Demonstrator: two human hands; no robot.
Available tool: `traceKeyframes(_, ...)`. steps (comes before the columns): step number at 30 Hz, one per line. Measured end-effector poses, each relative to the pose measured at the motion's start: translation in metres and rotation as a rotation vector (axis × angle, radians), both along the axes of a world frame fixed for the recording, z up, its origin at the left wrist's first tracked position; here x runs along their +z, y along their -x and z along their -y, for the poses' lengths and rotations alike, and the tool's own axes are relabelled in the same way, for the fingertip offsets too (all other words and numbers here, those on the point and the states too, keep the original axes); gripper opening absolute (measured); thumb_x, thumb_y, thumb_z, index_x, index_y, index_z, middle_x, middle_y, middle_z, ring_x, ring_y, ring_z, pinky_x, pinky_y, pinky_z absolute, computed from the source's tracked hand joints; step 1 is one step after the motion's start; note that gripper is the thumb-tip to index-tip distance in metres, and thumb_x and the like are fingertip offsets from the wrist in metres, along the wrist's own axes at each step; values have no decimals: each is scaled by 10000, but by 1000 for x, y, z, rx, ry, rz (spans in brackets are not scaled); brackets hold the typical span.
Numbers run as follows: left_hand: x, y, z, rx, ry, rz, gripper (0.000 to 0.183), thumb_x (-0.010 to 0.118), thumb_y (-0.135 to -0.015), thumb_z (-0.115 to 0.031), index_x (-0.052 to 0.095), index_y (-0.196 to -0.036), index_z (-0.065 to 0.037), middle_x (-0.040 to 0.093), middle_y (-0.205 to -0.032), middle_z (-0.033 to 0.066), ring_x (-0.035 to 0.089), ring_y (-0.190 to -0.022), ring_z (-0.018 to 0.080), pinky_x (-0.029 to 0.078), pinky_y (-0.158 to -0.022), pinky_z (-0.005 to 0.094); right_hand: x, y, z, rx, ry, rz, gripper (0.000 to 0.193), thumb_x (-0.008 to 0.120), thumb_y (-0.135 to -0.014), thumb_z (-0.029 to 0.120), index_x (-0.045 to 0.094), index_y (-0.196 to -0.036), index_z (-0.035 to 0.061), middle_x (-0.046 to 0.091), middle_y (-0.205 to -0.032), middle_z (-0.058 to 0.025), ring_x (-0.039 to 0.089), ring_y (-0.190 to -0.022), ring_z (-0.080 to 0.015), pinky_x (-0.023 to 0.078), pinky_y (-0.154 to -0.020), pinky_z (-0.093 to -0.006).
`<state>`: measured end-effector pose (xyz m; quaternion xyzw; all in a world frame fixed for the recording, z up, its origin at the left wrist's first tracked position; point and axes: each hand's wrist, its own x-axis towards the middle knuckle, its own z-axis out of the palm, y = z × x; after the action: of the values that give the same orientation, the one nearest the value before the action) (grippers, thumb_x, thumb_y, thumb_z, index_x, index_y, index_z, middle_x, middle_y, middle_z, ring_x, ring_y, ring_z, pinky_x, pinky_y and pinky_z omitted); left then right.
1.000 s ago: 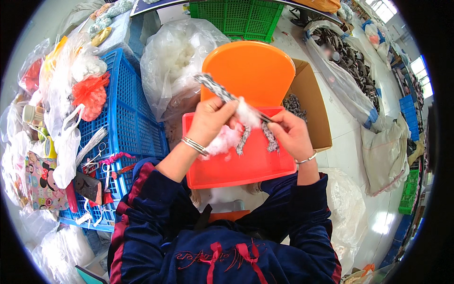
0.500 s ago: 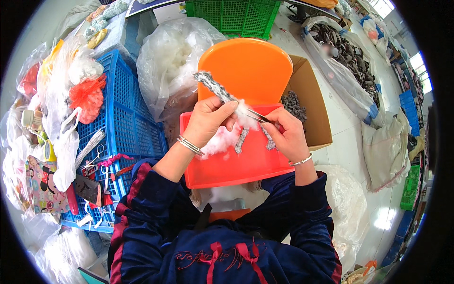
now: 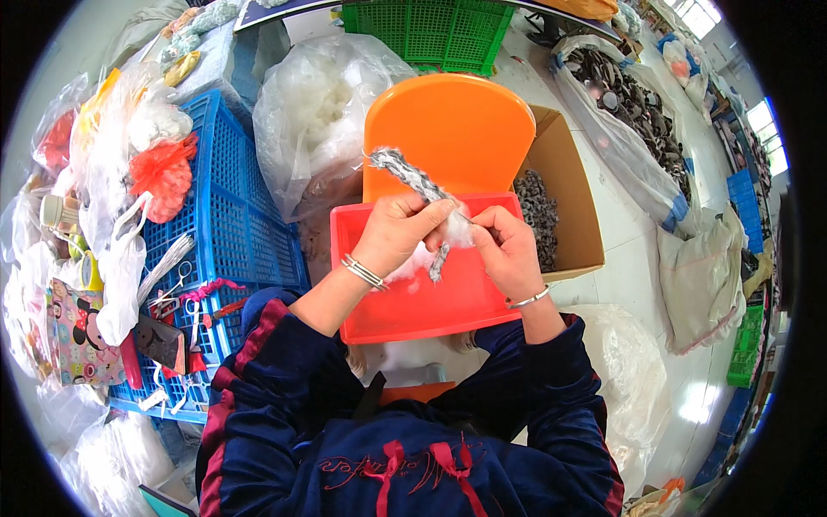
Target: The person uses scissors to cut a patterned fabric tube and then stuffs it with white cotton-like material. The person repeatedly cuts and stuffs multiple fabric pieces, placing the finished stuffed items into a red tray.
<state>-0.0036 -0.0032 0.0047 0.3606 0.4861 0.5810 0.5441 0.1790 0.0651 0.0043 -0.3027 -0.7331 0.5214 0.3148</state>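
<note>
My left hand (image 3: 401, 228) pinches a grey-and-white fuzzy fabric tube (image 3: 410, 176), whose long end points up and to the left. At its lower end, white fluffy stuffing (image 3: 460, 233) shows between my hands. My right hand (image 3: 512, 254) is closed on a slim metal tweezers-like tool, mostly hidden by the fingers, with its tip at the tube's end. Below my hands sits a red tray (image 3: 431, 317) on my lap. Another fuzzy grey piece (image 3: 438, 263) and more stuffing (image 3: 405, 269) lie in it, partly covered by my hands.
Behind the tray rises an orange chair back (image 3: 448, 129). A clear bag of white stuffing (image 3: 323, 112) stands to its left, a cardboard box (image 3: 568, 198) of grey fuzzy pieces to its right. At far left, a blue crate (image 3: 233, 198) carries scissors, a phone and bags.
My right hand has moved left and inward, bringing the tool and stuffing against the tube's end. The tool is now largely hidden. My left hand has shifted slightly right and down with the tube.
</note>
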Motion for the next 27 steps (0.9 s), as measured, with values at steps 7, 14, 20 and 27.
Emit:
traceKeyframes(7, 0, 14, 1, 134, -2, 23, 182, 646, -913, -170, 669, -836, -6, 574, -628, 1, 492, -539, 61, 390, -515, 216, 6, -2, -1, 17, 14, 37, 61, 614, -892, 23, 583, -880, -28, 608, -765, -26, 547, -691, -55, 446, -608, -216)
traceKeyframes(14, -8, -15, 4, 94, 8, 14, 182, 618, -927, -168, 688, -921, -1, 617, -692, -7, 512, -561, 41, 412, -526, 192, -6, 5, 9, 12, 238, -71, 35, 592, -909, 21, 584, -912, -13, 610, -817, 1, 544, -732, -38, 449, -646, -204)
traceKeyframes(20, 0, -9, 1, 80, -14, 35, 203, 617, -928, -195, 692, -973, -12, 615, -720, -16, 502, -591, 29, 405, -536, 187, -3, 3, 2, 29, 206, -94, 38, 588, -912, 20, 582, -924, -16, 612, -829, 1, 550, -744, -39, 453, -658, -202)
traceKeyframes(27, -1, 10, 0, 100, -23, 24, 170, 643, -913, -154, 678, -950, 8, 572, -665, -18, 464, -566, 47, 364, -521, 201, 0, -3, -1, 52, 64, 27, 30, 590, -910, 14, 587, -920, -14, 612, -827, 1, 554, -745, -40, 457, -665, -202)
